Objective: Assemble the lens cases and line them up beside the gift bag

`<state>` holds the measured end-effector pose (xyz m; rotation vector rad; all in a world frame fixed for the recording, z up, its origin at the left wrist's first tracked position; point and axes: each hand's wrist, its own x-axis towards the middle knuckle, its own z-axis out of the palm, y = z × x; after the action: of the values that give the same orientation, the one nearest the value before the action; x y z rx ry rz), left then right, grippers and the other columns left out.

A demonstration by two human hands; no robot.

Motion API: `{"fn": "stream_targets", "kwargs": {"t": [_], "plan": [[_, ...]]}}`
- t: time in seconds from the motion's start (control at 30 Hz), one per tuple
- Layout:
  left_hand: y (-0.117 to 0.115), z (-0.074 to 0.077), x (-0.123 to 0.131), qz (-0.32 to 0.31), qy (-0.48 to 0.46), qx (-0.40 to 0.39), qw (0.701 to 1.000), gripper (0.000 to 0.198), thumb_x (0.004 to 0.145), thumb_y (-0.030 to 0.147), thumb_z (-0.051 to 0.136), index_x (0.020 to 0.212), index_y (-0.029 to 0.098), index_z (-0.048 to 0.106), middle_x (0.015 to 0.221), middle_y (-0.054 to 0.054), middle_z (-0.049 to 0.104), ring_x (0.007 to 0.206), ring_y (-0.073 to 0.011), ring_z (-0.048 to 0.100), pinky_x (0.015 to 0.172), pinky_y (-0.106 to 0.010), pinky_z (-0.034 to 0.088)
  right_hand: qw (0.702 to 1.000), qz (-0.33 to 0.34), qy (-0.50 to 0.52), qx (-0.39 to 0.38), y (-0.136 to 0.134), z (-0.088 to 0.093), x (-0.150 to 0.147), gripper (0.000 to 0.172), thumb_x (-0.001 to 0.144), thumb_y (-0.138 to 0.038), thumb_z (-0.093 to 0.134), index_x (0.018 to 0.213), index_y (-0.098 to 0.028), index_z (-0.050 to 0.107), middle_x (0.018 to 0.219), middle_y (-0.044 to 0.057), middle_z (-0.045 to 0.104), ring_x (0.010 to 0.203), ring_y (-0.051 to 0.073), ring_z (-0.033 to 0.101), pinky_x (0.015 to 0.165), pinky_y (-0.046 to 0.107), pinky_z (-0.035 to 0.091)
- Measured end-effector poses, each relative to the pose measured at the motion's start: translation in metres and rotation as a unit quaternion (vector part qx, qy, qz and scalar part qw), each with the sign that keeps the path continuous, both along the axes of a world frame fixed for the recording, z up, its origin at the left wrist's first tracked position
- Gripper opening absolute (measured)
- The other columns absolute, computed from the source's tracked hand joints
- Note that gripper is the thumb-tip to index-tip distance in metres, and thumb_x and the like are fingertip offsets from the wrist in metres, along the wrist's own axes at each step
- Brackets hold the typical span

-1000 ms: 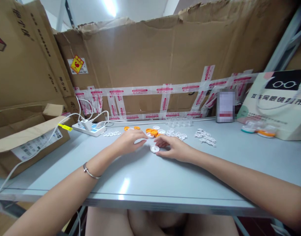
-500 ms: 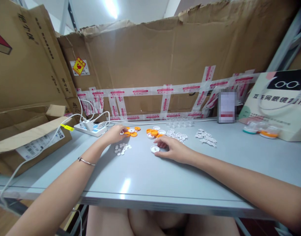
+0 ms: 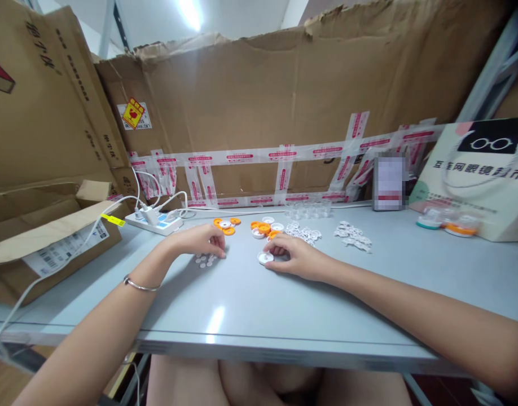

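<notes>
Hands [image 3: 200,241] [image 3: 300,257] over tabletop [image 3: 250,304] (cardboard [image 3: 242,96] behind)

A big taped carton [image 3: 242,96] and metal uprights [image 3: 490,72] suggest a storeroom workspace.

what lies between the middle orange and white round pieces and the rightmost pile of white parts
In the head view, another pile of white parts lies between them, just beyond the right hand.
</notes>
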<state>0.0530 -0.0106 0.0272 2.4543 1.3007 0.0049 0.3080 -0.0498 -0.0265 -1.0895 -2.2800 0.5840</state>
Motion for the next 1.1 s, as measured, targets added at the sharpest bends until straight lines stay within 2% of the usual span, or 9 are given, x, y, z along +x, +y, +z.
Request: {"fn": "stream_targets", "kwargs": {"t": [0.17, 0.4, 0.67, 0.93, 1.1], "plan": [[-0.0018, -0.0003, 0.0038, 0.015, 0.015, 0.008, 1.0, 0.02, 0.069, 0.031, 0.06, 0.081, 0.016, 0.063, 0.08, -0.003, 0.066, 0.072, -0.0143, 0.058, 0.063, -0.022, 0.041, 1.0, -0.001, 0.001, -0.009, 0.0, 0.0005, -0.0012, 0.026, 0.07, -0.032, 0.061, 0.091, -0.015, 0.062, 0.085, 0.006, 0.056, 0.076, 0.015, 0.053, 0.072, 0.029, 0.045], [-0.0042, -0.0002, 0.0076, -0.02, 0.012, 0.038, 0.999, 0.017, 0.071, 0.029, 0.057, 0.08, 0.016, 0.066, 0.079, -0.003, 0.067, 0.072, -0.0138, 0.059, 0.065, -0.022, 0.041, 1.0, -0.001, 0.01, -0.018, -0.0005, 0.0, -0.0014, 0.04, 0.067, -0.032, 0.064, 0.103, -0.014, 0.059, 0.086, 0.006, 0.058, 0.078, 0.016, 0.055, 0.074, 0.031, 0.046], [-0.0011, -0.0063, 0.0045, -0.023, -0.03, 0.016, 0.999, 0.016, 0.068, 0.024, 0.059, 0.082, 0.016, 0.063, 0.085, -0.004, 0.065, 0.075, -0.0137, 0.058, 0.065, -0.022, 0.043, 1.0, 0.012, 0.009, -0.004, -0.0021, 0.0015, -0.0011, 0.03, 0.069, -0.03, 0.063, 0.096, -0.016, 0.062, 0.085, 0.005, 0.058, 0.075, 0.015, 0.055, 0.072, 0.03, 0.047], [0.0012, -0.0055, 0.004, -0.006, -0.055, -0.037, 0.998, 0.019, 0.067, 0.028, 0.061, 0.079, 0.013, 0.064, 0.076, -0.003, 0.066, 0.069, -0.0129, 0.058, 0.06, -0.02, 0.043, 1.0, 0.013, 0.004, -0.013, -0.0024, 0.0023, -0.0009, 0.034, 0.07, -0.03, 0.062, 0.101, -0.015, 0.06, 0.087, 0.006, 0.058, 0.078, 0.016, 0.055, 0.074, 0.03, 0.047], [0.0023, -0.0031, 0.002, -0.012, -0.056, -0.017, 0.998, 0.019, 0.07, 0.026, 0.057, 0.079, 0.015, 0.069, 0.073, -0.002, 0.068, 0.066, -0.0121, 0.058, 0.058, -0.018, 0.042, 1.0, 0.019, 0.007, -0.024, -0.0016, 0.002, -0.001, 0.037, 0.07, -0.033, 0.063, 0.102, -0.014, 0.06, 0.087, 0.006, 0.059, 0.079, 0.016, 0.055, 0.074, 0.03, 0.046]]}}
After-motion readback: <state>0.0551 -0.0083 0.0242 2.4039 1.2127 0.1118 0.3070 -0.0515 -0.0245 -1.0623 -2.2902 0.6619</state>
